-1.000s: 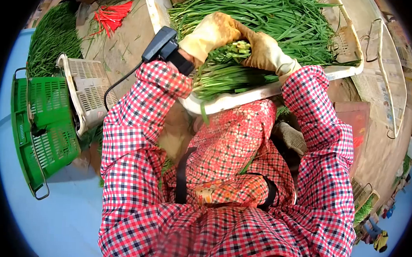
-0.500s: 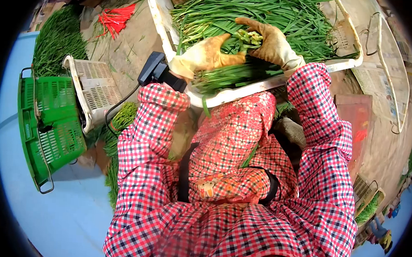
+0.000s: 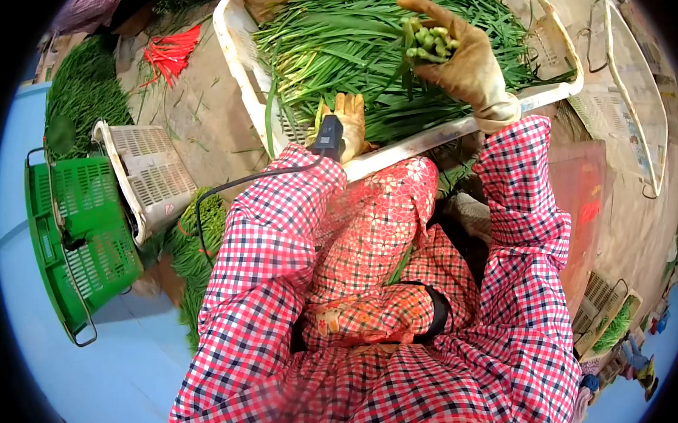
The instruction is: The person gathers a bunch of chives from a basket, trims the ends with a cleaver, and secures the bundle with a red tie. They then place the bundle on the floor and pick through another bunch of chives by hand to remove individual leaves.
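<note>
My right hand point(image 3: 470, 70), in a stained work glove, is raised over the basket with its fingers curled round a bunch of garlic chives point(image 3: 431, 45); the cut stem ends face me. My left hand point(image 3: 347, 120), also gloved, is at the basket's near side. Its fingers stretch forward, touching or just above the chives; what lies under the palm is hidden. A black device with a cable point(image 3: 329, 138) is strapped to that wrist. Loose garlic chives point(image 3: 346, 49) fill the white plastic basket point(image 3: 464, 128) before my knees.
At left stand a green crate point(image 3: 88, 238) and a white crate point(image 3: 147, 180). Piles of greens point(image 3: 83, 98) lie behind and beside them. Red strips point(image 3: 170, 55) are on the ground. A reddish board point(image 3: 578, 199) and another white basket point(image 3: 622, 141) are at right.
My hands have moved apart. The right, holding the bunch, has moved up and right; the left has left the bunch and come down toward the near rim, fingers straightened.
</note>
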